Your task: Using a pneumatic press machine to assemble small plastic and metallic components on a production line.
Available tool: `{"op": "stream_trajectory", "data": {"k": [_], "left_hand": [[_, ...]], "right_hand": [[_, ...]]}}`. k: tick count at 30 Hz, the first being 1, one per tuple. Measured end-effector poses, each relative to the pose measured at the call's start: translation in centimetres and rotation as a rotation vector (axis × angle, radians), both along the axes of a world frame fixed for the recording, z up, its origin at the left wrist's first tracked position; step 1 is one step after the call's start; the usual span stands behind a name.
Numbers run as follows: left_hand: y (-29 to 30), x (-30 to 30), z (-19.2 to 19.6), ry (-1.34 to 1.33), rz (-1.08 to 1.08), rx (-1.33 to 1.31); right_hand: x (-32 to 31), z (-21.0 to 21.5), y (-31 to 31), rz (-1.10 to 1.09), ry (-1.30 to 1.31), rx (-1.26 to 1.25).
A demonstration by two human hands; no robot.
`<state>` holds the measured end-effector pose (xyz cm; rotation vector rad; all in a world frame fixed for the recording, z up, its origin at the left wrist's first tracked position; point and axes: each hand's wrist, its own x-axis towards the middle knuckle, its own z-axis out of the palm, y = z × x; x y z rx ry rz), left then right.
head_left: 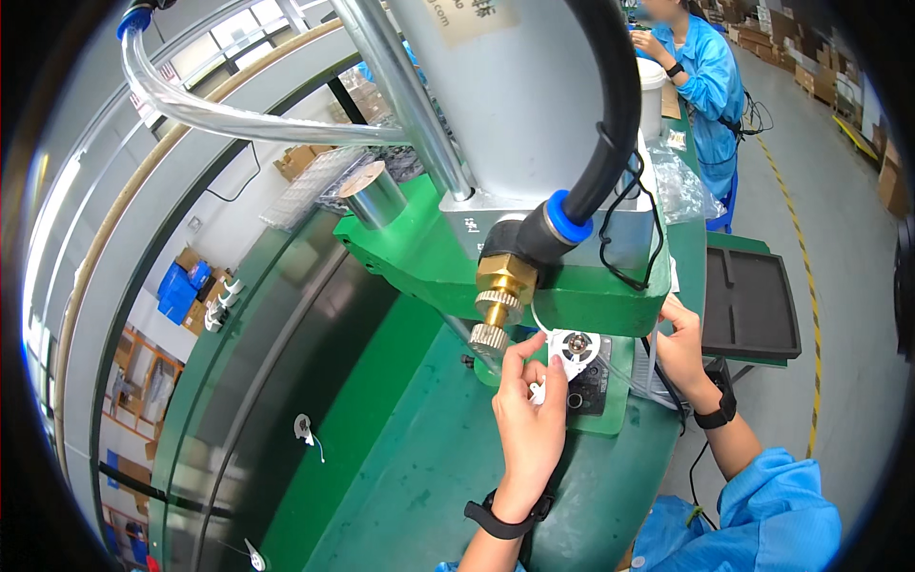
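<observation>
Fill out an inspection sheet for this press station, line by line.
Surface: green bench, small white parts lying loose on it.
Job's things: small white round part on black fixture under green press.
Clutter: black tray, clear bags.
Grippers: left hand pinches the white part's edge; right hand at the press's side, grip hidden.
Cables: black hose, clear tube.
Surroundings: a co-worker's blue sleeve, cartons.
</observation>
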<state>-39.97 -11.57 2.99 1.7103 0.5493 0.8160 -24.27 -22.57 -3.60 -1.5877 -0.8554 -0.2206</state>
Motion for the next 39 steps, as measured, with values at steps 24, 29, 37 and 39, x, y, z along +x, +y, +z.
{"op": "stream_trajectory", "data": {"k": [24, 29, 37, 39], "left_hand": [[-0.2, -0.1, 0.6, 0.157, -0.040, 0.056], [-0.3, 0.0, 1.1, 0.207, -0.060, 0.139], [-0.3, -0.1, 0.6, 0.257, -0.041, 0.273], [0.0, -0.1, 0.5, 0.229, -0.061, 0.259]], "right_hand": [[-0.2, -0.1, -0.4, -0.040, -0.053, -0.025], [-0.5, 0.1, -0.1, -0.040, -0.068, -0.041], [-0.4, -0.6, 0.1, -0.043, -0.068, -0.048], [-0.3, -0.9, 0.2, -0.052, -0.075, -0.007]]}}
